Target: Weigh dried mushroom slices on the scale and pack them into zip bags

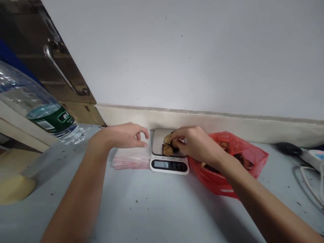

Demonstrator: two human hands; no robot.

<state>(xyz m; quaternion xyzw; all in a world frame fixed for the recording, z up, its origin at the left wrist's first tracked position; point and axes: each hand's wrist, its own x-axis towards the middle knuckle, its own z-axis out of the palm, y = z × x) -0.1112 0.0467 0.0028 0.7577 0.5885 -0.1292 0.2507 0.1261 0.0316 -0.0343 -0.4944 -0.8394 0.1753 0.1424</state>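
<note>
A small white digital scale (157, 136) stands against the wall, its display reading about 92, with a decimal point I cannot make out. Dried brown slices (167, 149) lie on its plate. My right hand (193, 140) reaches over the plate from the right, fingertips pinched at the slices and partly covering them. Just left of the scale, my left hand (129, 135) hovers with thumb and fingers apart, holding nothing. Beneath it lies a stack of clear zip bags (131, 160) with pink edges. A red plastic bag (253, 157) holding more brown pieces sits open under my right forearm.
A large clear water bottle (50, 111) with a green label stands at the left. Beyond it is a metal door handle (60, 71). At the right are a black rounded object (288, 148) and a white cable (307, 182). Dark crumbs dot the grey table (152, 209).
</note>
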